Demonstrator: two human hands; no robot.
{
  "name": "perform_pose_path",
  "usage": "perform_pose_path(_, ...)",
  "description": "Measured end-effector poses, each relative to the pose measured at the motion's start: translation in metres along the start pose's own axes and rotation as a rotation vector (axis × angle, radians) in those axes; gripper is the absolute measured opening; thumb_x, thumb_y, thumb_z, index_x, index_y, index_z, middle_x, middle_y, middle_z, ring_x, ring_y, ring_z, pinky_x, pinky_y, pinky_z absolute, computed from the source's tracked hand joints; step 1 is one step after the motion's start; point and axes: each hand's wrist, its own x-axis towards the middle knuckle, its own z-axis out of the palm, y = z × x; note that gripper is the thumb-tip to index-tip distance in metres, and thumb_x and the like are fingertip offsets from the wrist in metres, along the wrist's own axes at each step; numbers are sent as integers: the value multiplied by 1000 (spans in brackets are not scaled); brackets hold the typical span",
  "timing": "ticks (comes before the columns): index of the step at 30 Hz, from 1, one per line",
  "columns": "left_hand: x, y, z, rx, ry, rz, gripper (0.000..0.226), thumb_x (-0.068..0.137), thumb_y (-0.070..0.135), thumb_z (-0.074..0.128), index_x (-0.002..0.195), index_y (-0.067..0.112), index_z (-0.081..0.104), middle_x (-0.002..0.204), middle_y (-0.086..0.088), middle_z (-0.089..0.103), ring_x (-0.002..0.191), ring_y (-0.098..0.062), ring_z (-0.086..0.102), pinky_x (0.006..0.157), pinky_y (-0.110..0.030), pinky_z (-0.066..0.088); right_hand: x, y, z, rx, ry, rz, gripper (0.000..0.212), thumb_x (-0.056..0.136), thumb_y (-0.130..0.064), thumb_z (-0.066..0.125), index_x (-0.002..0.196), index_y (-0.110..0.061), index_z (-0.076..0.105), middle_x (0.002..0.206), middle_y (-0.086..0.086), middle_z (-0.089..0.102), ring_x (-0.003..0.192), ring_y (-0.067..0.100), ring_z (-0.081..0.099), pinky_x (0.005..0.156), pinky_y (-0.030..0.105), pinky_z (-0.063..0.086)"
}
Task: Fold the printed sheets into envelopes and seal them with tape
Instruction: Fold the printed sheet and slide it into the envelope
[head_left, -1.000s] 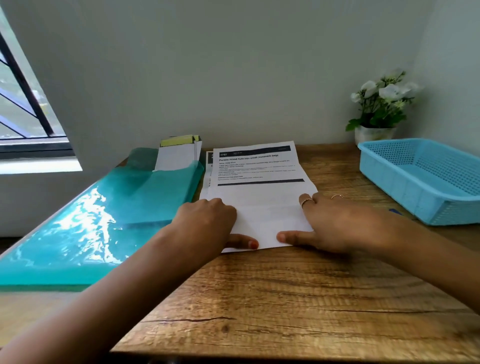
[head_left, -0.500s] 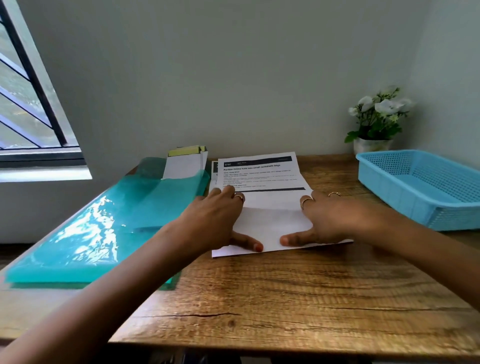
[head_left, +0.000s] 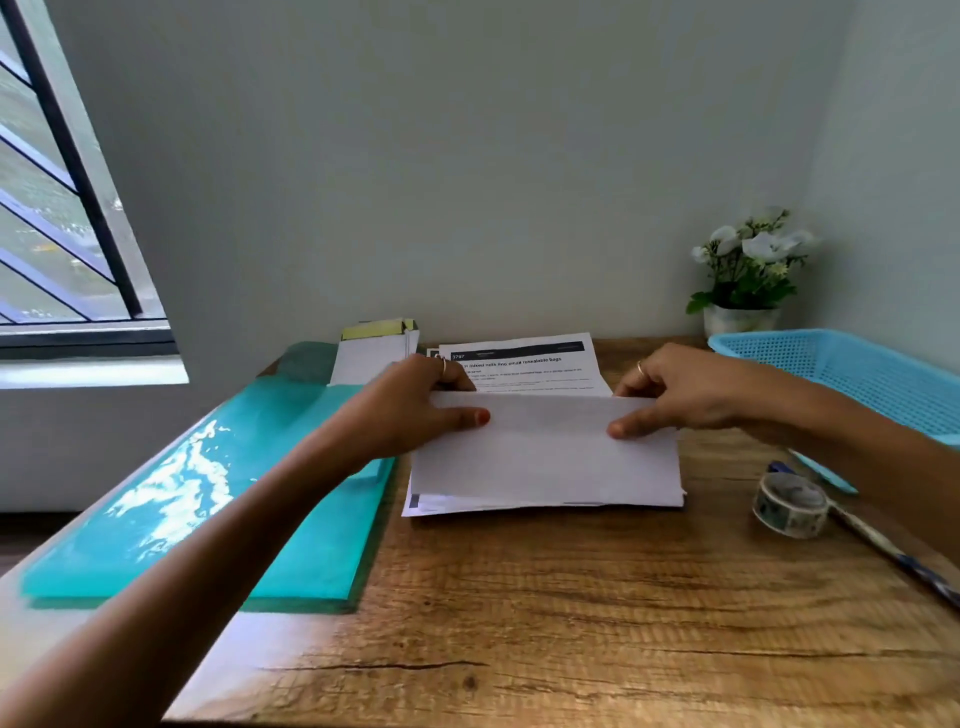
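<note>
**Bottom flap carried further up the sheet**

Since half a second ago, both hands have lifted the near edge of the printed sheet (head_left: 545, 452) and brought it further toward twelve o'clock, so that only the header and a few lines of print show above the flap. The tape roll (head_left: 789, 503) has also come into view at about four o'clock from the sheet.

The left hand (head_left: 415, 410) pinches the flap's upper left corner, thumb on the blank face and fingers tucked behind; the right hand (head_left: 680, 397) does the same at the upper right corner. Holding both corners at once likely keeps the raised edge level, so the crease will run square. The sheet rests on the wooden table (head_left: 571, 623), on top of a few more printed pages whose edges peek out at six and nine o'clock, probably the stock waiting to be folded.

At nine o'clock lies a teal plastic folder (head_left: 208, 493), and white envelopes (head_left: 374, 353) lean against the wall at eleven o'clock, close enough to reach. The tape roll sits just beside the sheet, a loose strip trailing toward five o'clock, ready for sealing. A blue basket (head_left: 852, 374) at two o'clock seems meant for finished pieces, and a potted plant (head_left: 748, 275) stands behind it. Folding is not yet done.
</note>
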Motion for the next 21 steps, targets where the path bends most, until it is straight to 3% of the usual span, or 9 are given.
perform_pose_path(4, 2, 6, -16, 122, 240, 55, 22, 83, 37, 66, 98, 21, 67, 99, 3, 65, 87, -13, 58, 68, -22, 42, -4, -13, -17, 144, 81, -99, 13, 81, -22, 71, 94, -19, 70, 87, -1, 71, 81, 16, 67, 59, 16, 49)
perform_pose_path(6, 6, 4, -19, 152, 383, 52, 36, 81, 42, 66, 111, 22, 61, 113, 1, 60, 101, -14, 53, 78, -23, 37, -5, -22, -23, 189, 139, -152, 11, 82, -23, 70, 92, -19, 70, 85, -2, 71, 78, 15, 68, 61, 21, 52)
perform_pose_path(9, 7, 2, -13, 105, 521, 9, 71, 80, 48, 64, 138, 24, 32, 144, -4, 35, 129, -23, 37, 102, -37, 32, -4, -34, -21, 177, 305, -228, 6, 81, -24, 71, 85, -20, 69, 84, -3, 71, 76, 12, 66, 66, 25, 51)
perform_pose_path(11, 7, 7, -7, 1, 502, -54, 82, 84, 49, 58, 146, 25, 11, 152, -7, 23, 133, -27, 33, 107, -39, 27, -2, -43, -11, 84, 457, -284, 3, 82, -22, 69, 81, -21, 67, 80, -3, 68, 72, 10, 63, 61, 17, 46)
perform_pose_path(14, 7, 16, 4, -398, 302, -173, 75, 86, 59, 40, 144, 43, -4, 149, -14, 32, 119, -32, 52, 105, -43, 37, 1, -55, 16, -178, 610, -407, 1, 85, -20, 61, 85, -20, 62, 81, -2, 63, 72, 18, 61, 60, 20, 41)
perform_pose_path(15, 7, 19, 6, -598, 258, -208, 70, 84, 63, 36, 142, 52, -2, 150, -11, 30, 112, -34, 57, 99, -45, 44, 3, -59, 26, -306, 654, -465, 5, 85, -18, 60, 90, -19, 62, 87, -1, 62, 73, 21, 61, 61, 26, 43)
perform_pose_path(17, 10, 18, 9, -901, 191, -239, 63, 84, 63, 36, 139, 56, 7, 155, -1, 20, 111, -34, 57, 89, -42, 53, 2, -66, 47, -539, 718, -570, 20, 75, -12, 71, 93, -16, 63, 88, 2, 61, 59, 23, 61, 47, 30, 45)
perform_pose_path(19, 13, 12, 11, -1022, 159, -250, 61, 87, 57, 43, 142, 43, 22, 152, 2, 28, 114, -30, 55, 84, -36, 55, 0, -73, 62, -632, 719, -665, 36, 59, -11, 82, 92, -14, 67, 83, 4, 65, 50, 20, 62, 37, 24, 41)
perform_pose_path(21, 16, 2, 13, -1036, 183, -297, 50, 92, 40, 50, 138, 25, 38, 140, -6, 45, 108, -24, 58, 76, -28, 56, 4, -76, 74, -684, 693, -746, 46, 52, -14, 87, 94, -9, 70, 84, 7, 69, 54, 20, 65, 37, 24, 44)
